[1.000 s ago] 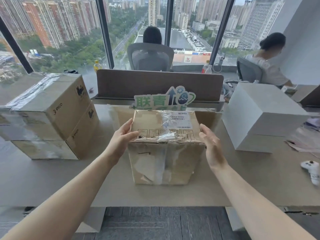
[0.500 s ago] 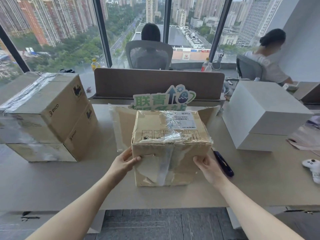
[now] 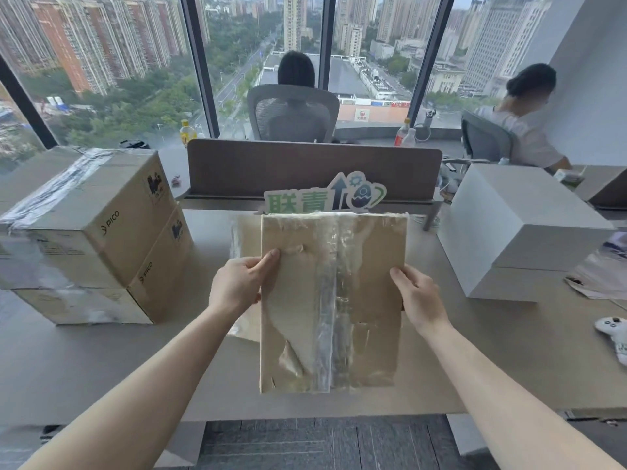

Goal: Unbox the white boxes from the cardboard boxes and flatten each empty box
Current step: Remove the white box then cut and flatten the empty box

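I hold a taped cardboard box (image 3: 305, 317) tipped up above the desk, its taped face turned toward me. My left hand (image 3: 241, 283) grips its left edge, thumb on the front. My right hand (image 3: 419, 296) grips its right edge. Behind it lies a flattened piece of cardboard (image 3: 242, 239). Two sealed cardboard boxes (image 3: 91, 232) are stacked at the left. Two white boxes (image 3: 519, 228) are stacked at the right.
A green and white sign (image 3: 322, 198) stands behind the held box, in front of a brown desk divider (image 3: 312, 167). A white controller (image 3: 615, 334) lies at the right edge. Two people sit beyond the divider. The grey desk (image 3: 101, 361) ends near me.
The box stood on the desk with my hands at its sides. Both hands slid to its lower corners, then lifted and tipped it so that one taped face is toward me.
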`<action>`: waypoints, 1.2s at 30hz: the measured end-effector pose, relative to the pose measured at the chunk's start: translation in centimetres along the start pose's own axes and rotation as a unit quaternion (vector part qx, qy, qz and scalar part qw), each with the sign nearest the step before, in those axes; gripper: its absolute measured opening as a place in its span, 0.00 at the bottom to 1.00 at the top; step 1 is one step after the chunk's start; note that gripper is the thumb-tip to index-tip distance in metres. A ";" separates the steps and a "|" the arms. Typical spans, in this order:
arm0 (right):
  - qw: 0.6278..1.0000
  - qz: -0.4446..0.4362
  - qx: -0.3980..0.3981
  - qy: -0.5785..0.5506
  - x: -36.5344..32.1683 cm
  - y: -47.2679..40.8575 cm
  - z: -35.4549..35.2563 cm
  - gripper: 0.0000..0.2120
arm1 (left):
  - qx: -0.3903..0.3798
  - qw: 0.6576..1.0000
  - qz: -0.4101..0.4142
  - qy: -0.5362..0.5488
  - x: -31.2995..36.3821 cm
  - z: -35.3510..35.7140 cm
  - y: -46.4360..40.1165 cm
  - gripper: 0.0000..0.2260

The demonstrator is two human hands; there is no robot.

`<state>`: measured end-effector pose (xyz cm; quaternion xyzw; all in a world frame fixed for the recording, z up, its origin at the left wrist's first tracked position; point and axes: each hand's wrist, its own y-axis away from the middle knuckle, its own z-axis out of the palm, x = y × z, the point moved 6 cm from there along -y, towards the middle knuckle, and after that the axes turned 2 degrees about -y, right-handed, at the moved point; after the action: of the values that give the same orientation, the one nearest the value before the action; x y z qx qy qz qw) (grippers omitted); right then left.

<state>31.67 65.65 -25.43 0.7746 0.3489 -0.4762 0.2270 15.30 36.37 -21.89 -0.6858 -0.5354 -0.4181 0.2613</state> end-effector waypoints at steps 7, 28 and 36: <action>0.996 0.038 -0.014 0.079 -0.2 -2.9 1.4 0.13 | -0.034 0.998 -0.028 -0.043 -1.8 2.5 -4.1 0.09; 0.972 0.111 -0.170 0.114 8.1 -12.0 5.6 0.39 | -0.025 0.978 -0.172 -0.115 -6.5 8.9 -10.3 0.32; 0.946 0.182 -0.097 0.250 15.6 -15.1 -1.8 0.20 | 0.000 0.964 -0.063 -0.257 -2.9 11.1 -12.4 0.29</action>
<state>26.05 81.81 -38.86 0.8935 0.2916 -0.1817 0.2892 6.52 47.45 -31.14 -0.7353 -0.6263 -0.2436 0.0883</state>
